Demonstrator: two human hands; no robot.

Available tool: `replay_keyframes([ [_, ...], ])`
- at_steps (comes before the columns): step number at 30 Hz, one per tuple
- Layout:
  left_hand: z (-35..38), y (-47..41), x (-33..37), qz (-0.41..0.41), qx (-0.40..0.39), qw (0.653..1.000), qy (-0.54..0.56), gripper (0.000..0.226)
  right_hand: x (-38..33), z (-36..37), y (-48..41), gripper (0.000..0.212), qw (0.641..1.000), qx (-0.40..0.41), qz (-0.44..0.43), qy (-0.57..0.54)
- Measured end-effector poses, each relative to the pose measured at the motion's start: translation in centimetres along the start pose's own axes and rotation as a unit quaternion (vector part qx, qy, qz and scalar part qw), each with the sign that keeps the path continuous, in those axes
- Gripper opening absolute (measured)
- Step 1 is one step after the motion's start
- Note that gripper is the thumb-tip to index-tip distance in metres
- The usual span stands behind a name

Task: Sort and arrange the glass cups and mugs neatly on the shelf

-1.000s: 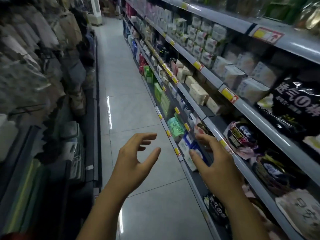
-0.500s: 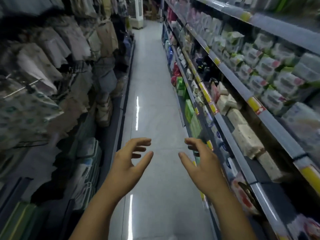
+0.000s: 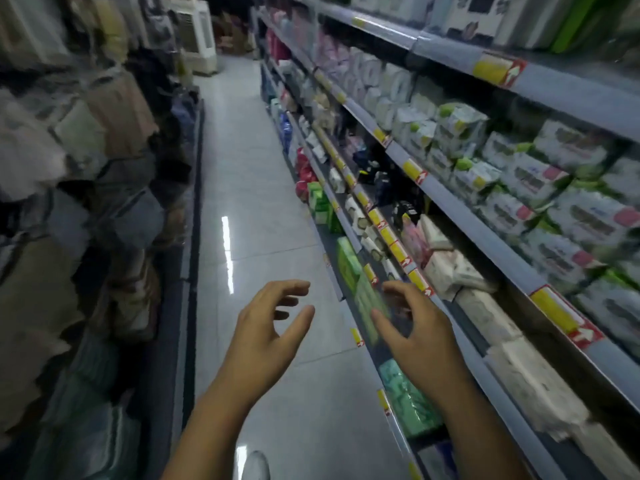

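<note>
The bare left hand [image 3: 263, 327] and bare right hand [image 3: 412, 330] are hovering over the glossy grey tiled floor [image 3: 249, 188], fingers loosely spread, gripping nothing, beside the grey metal shelf [image 3: 460, 209] of packaged goods

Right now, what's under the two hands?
Below the left hand, shiny floor tiles. The right hand overlaps green packs on a low shelf, hiding part of them.

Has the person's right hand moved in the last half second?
Yes. The right hand has drifted right, toward the shelf: earlier mostly over the floor, it now overlaps the green packs.
</note>
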State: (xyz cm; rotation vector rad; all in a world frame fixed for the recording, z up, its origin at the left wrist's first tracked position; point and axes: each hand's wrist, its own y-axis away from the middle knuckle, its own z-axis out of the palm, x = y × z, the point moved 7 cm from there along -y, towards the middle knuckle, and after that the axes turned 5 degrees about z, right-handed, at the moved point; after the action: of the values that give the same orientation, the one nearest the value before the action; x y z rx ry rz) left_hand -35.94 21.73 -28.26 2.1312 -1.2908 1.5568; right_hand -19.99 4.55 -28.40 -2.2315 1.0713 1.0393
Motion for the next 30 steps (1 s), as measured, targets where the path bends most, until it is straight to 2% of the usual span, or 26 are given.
replay_keyframes([
  [5,1.3,-13.1,-0.4,0.069,-0.106,0.991,0.036,0.025,-2.6,-1.9,-7.3,0.03,0.992,0.115,0.054,0.002],
  [11,4.5,-23.7,-1.6,0.107,-0.179,0.974,0.09,0.026,-2.6,-2.3,-13.5,0.036,0.979,0.173,0.105,0.024],
  [19,8.7,-35.5,-4.4,0.127,-0.199,0.968,0.09,0.026,-0.7,-1.9,-26.2,0.034,0.971,0.212,0.106,-0.002],
  [23,8.5,-42.6,-3.1,0.156,-0.182,0.968,0.074,0.026,-1.8,-2.7,-33.7,0.033,0.977,0.195,0.089,-0.014],
  [26,9.0,-47.6,-2.0,0.176,-0.175,0.966,0.079,0.028,-3.3,-4.2,-38.5,0.031,0.975,0.213,0.06,0.01],
  [30,11.0,-52.5,0.2,0.212,-0.218,0.947,0.103,0.035,-5.2,-6.2,-42.4,0.034,0.966,0.251,0.045,0.04],
])
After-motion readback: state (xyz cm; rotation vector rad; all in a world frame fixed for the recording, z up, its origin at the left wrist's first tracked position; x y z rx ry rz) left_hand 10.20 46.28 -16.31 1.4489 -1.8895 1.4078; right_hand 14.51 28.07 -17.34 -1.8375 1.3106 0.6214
